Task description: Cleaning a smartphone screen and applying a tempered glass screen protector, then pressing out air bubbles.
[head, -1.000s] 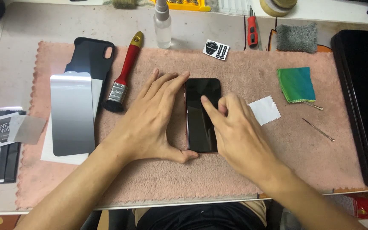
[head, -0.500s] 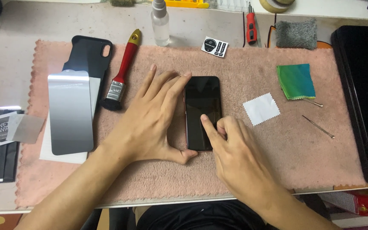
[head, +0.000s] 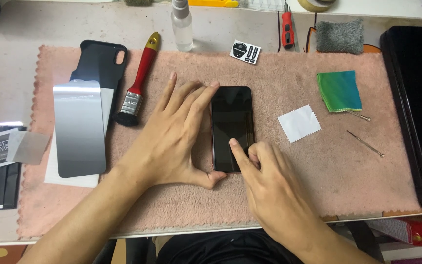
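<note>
At the centre of the frame lies a black smartphone (head: 232,128), face up and lengthwise on the pink fleece mat (head: 289,195), and we hold it from two sides. Our left hand (head: 174,142) lies flat just left of it, fingers spread apart and stretched along its left edge, the thumb tucked against the lower left corner; nothing is clamped, the hand only braces. Our right hand (head: 269,188) comes in from the lower right with the index fingertip pressed on the lower part of the dark glass and the other fingers curled loosely together beneath it. To do this pressing well, we judge that the left hand should keep the phone from sliding on the soft mat while the fingertip works with even, light pressure, travelling along the glass rather than jabbing at one spot, and with the pad rather than the nail so the surface is not marked. Just right of the phone lies a small white wipe (head: 299,123), handy for smears, and further to the upper right a green cloth (head: 339,91). To the left of our bracing hand we see a red-handled brush (head: 137,80), then a grey reflective film sheet (head: 80,128) and a black phone case (head: 98,61) in the upper left. A clear spray bottle (head: 182,24) stands at the top edge.
</note>
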